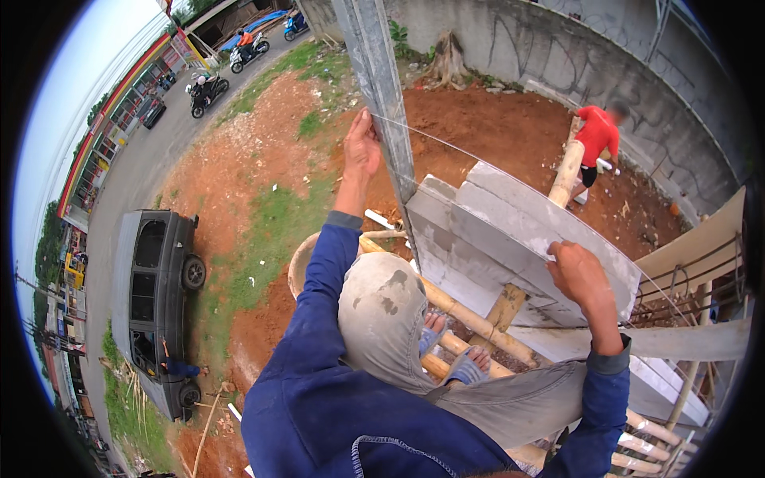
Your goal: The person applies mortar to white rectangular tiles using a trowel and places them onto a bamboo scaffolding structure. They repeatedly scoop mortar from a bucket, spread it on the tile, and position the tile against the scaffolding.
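While blocks (494, 215) stand amid red soil (478, 119), left fingers (361, 131) and right fingers (564, 261) bend — hold unclear.

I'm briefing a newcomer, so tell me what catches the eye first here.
The left hand, above centre, is at a tall grey post; the right hand, right of centre, at a wall of pale blocks. A person in red stands at upper right, a dark van at left.
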A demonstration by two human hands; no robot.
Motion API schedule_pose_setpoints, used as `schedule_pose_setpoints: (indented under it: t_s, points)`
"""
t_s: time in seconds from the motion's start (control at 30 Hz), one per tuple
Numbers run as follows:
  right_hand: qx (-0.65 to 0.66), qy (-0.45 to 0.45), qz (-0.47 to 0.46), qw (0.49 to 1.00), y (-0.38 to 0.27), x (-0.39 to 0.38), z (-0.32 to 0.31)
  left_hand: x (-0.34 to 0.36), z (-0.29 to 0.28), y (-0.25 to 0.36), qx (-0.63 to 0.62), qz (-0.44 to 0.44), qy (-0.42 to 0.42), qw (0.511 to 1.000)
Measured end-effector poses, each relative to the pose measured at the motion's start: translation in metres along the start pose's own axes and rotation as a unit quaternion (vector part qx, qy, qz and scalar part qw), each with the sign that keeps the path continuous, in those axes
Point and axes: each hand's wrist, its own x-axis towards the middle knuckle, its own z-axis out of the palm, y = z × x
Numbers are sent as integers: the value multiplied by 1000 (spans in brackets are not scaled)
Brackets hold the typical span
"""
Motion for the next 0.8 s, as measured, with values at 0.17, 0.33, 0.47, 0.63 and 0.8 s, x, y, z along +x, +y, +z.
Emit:
schedule_pose_setpoints:
  t_s: [0.17,0.33,0.47,0.63,0.8]
  points:
    - [-3,7,-13,1000,0,4,4,-3,-9,22,84,-9,18,996]
    - [-8,-31,13,999,3,7,5,-49,53,79,363,107,93,921]
    - [-12,-26,10,1000,6,8,10,-109,136,126,371,167,-108,907]
    - [-29,32,-46,998,-1,18,21,-119,228,155,381,249,-339,823]
    - [-70,20,-50,996,2,34,38,-108,354,122,427,248,-472,730]
